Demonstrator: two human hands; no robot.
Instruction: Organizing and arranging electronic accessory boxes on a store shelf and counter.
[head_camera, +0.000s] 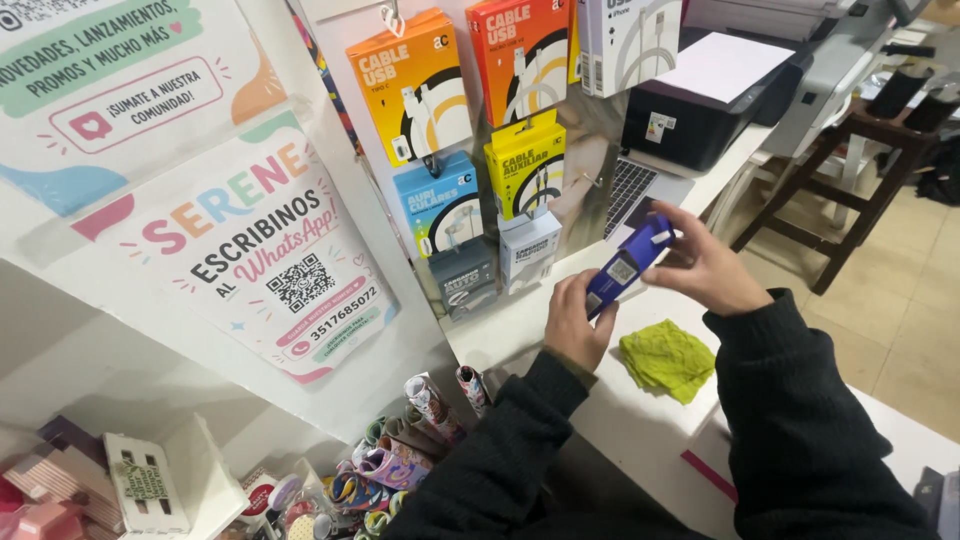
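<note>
Both of my hands hold a flat blue packaged box (627, 263) tilted above the white counter (640, 420). My left hand (577, 320) grips its lower end and my right hand (706, 266) grips its upper end. Just behind the box hangs a display rack of packaged cables and earphones: orange boxes (415, 85), a yellow box (526, 165), a light blue box (438, 205) and a white box (528, 250). A crumpled yellow-green cloth (666, 358) lies on the counter below my right hand.
A laptop keyboard (630, 190) and a black printer with white paper (705, 105) sit behind the rack. A wooden stool (850, 170) stands on the tiled floor at right. Rolls of patterned tape and paper (400, 460) fill the lower left. Posters cover the left wall.
</note>
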